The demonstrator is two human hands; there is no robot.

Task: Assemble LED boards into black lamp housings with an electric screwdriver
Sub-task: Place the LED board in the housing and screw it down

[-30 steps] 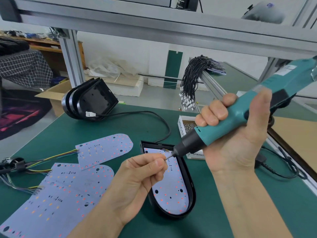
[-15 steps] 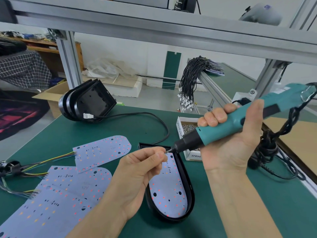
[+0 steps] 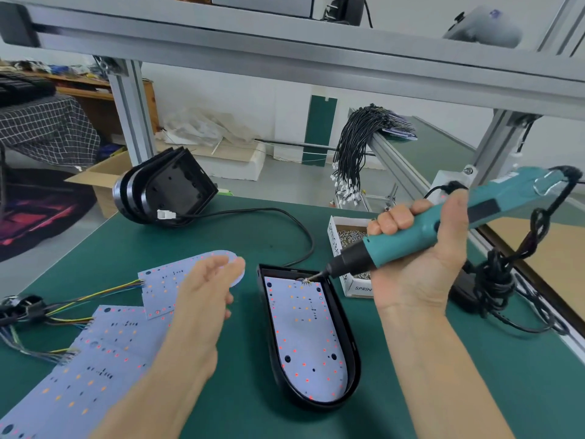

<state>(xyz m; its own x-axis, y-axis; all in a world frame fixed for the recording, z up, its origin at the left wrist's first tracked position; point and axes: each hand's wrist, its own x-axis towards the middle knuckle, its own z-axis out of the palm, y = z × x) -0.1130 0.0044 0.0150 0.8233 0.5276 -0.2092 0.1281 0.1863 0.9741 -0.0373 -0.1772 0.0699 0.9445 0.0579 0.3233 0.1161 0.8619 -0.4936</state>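
Observation:
A black lamp housing (image 3: 353, 335) lies on the green mat with a white LED board (image 3: 305, 331) seated inside it. My right hand (image 3: 418, 264) grips a teal electric screwdriver (image 3: 443, 226), whose tip points down at the far edge of the board, beside the wires there. My left hand (image 3: 205, 299) hovers left of the housing with its fingers straight and holds nothing. Loose LED boards (image 3: 110, 337) with coloured wires lie under and left of that hand.
A small cardboard box of screws (image 3: 345, 239) stands behind the housing, partly hidden by the screwdriver. A stack of black housings (image 3: 164, 188) with a cable lies at the back left. The screwdriver's black cord (image 3: 500, 274) coils at the right. An aluminium frame crosses overhead.
My left hand has let go at the screwdriver tip and drawn back to the left, fingers now straight. The screwdriver tip has come down to the far edge of the board.

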